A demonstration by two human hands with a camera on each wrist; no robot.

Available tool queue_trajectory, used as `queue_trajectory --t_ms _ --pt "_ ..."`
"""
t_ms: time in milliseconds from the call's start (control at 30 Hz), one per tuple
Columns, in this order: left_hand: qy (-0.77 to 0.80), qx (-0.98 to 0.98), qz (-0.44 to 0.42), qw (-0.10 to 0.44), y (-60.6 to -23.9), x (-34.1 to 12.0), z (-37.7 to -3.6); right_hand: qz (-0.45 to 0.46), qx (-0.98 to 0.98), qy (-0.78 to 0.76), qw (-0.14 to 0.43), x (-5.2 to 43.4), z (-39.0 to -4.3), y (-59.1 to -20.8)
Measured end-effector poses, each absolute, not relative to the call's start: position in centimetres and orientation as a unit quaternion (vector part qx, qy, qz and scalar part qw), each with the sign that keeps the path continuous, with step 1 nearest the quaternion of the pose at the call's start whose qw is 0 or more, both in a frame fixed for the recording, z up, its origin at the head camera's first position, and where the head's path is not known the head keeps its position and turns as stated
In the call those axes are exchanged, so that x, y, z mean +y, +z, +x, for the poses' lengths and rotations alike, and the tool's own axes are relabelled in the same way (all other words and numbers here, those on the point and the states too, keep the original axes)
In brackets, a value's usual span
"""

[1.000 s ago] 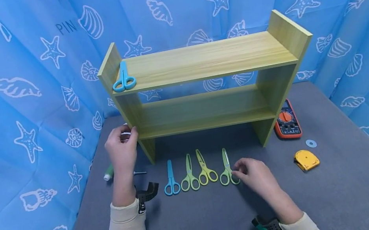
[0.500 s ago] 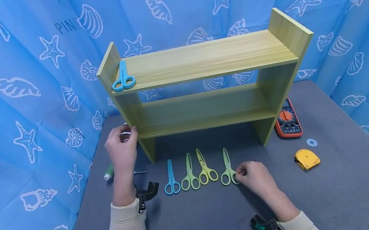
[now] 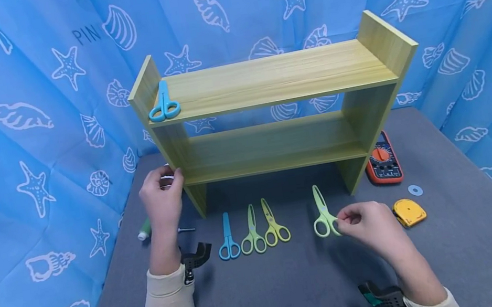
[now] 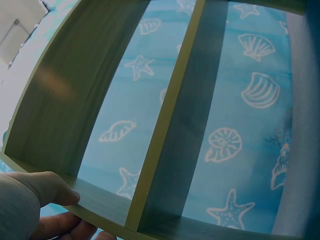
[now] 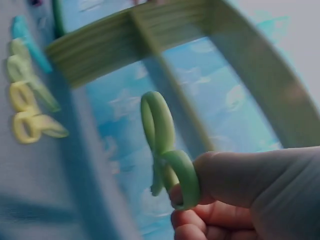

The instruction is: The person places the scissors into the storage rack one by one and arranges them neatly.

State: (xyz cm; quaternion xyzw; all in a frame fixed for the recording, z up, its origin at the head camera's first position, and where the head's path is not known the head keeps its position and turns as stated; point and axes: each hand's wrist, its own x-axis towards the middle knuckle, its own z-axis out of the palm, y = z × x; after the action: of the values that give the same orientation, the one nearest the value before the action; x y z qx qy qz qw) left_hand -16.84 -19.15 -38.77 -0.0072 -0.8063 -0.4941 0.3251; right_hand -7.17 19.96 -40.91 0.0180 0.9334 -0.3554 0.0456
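Pinched by one handle loop between thumb and fingers of my right hand (image 3: 371,225) is a pair of light green scissors (image 3: 323,213), blades pointing away. In the right wrist view these green scissors (image 5: 162,145) show up close, raised above the table. My left hand (image 3: 161,195) grips the left side panel of a wooden two-tier shelf (image 3: 273,99); its thumb lies on the panel's inner face in the left wrist view, fingers outside. Blue scissors (image 3: 227,238), another green pair (image 3: 252,232) and yellow scissors (image 3: 274,223) lie in a row before the shelf.
Light blue scissors (image 3: 164,102) lie on the upper board's left end. On the table's right are a multimeter (image 3: 383,160), a pale blue ring (image 3: 415,190) and a yellow tape measure (image 3: 409,212). A screw (image 3: 187,229) and green tube (image 3: 145,229) lie left.
My right hand has taken hold of the rightmost green scissors and lifted them, moving right, away from the row. The left hand has stayed on the shelf's side panel.
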Motion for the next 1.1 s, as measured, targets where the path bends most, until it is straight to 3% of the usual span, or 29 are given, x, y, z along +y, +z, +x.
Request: queue_trajectory --t_ms 300,600,767,1100 --pt "-0.49 -0.806 -0.011 0.331 -38.7 -19.2 -16.8 0.018 0.933 -0.36 -0.002 21.4 -4.5 -35.8" --pt "-0.485 -0.809 -0.017 0.333 -38.9 -19.2 -16.8 -0.006 0.925 -0.351 -0.149 22.3 -2.9 -30.3" --pt "-0.477 -0.804 -0.02 0.354 -38.9 -19.1 -16.9 -0.024 0.909 -0.369 -0.193 22.2 -3.6 -26.8" --pt "-0.461 -0.802 -0.027 0.378 -38.7 -18.9 -16.8 -0.018 0.885 -0.414 -0.212 20.6 -7.3 -19.9"
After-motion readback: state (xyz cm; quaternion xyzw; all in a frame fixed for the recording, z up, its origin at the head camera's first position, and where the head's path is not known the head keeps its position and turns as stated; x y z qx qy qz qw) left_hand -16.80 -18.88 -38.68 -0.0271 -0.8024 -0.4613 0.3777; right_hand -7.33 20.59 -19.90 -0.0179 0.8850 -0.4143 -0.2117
